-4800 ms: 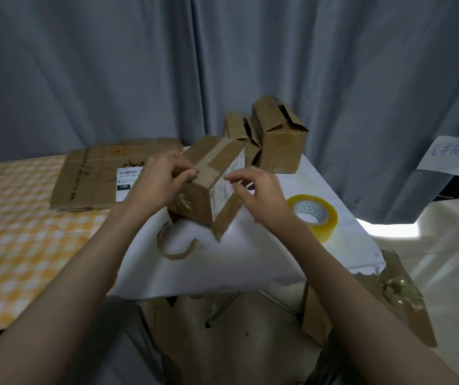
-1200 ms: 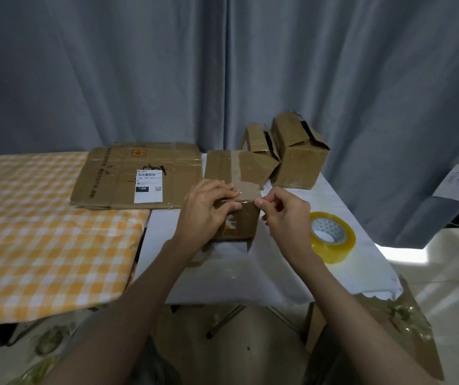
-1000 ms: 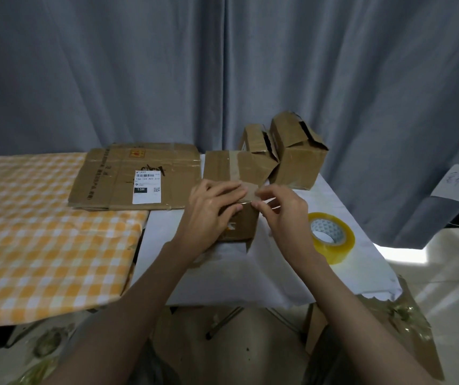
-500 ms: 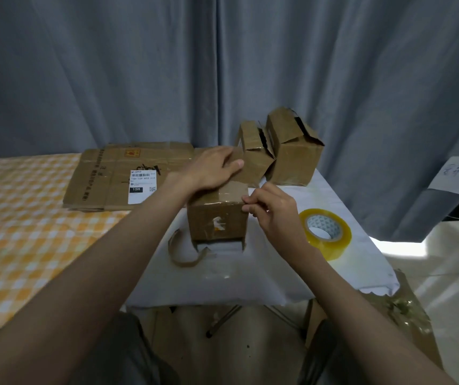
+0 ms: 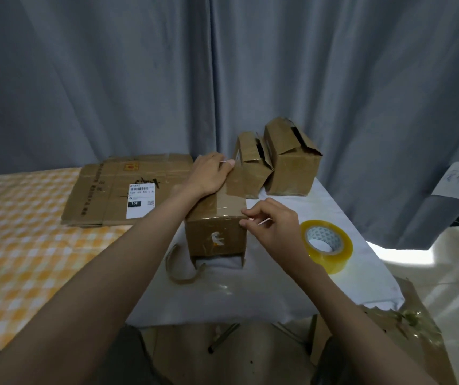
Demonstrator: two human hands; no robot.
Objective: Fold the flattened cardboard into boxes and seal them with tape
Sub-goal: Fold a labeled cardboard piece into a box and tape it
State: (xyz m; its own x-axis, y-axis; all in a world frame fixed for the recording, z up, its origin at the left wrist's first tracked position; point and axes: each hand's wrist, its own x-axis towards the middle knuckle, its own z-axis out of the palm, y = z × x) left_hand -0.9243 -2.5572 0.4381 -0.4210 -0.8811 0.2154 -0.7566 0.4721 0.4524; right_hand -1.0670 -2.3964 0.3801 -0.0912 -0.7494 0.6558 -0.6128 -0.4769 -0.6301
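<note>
One small cardboard box (image 5: 215,232) stands on the white-covered counter (image 5: 264,290), directly in front of the person, with a clear strip of tape running along its top face. The left hand (image 5: 209,177) lies on the far end of the box top; its fingers curl over the far edge, and the grip appears to press the tape down there. The right hand (image 5: 271,227) is at the near right top corner of the box; its grip is narrow, thumb and forefinger pinched together at the tape end on that corner. Two more folded boxes (image 5: 272,165) stand behind the first one, touching each other, both with tops partly gaping. One roll of tape (image 5: 327,245), yellowish and clear, lies flat on the counter to the right of the box, near the right wrist. One flattened cardboard sheet (image 5: 111,190) with a white shipping label lies to the left, partly on the orange checked cloth (image 5: 28,259). One curled scrap of brown strip (image 5: 179,269) lies on the counter just in front of the box. A grey curtain (image 5: 139,79) hangs behind.
</note>
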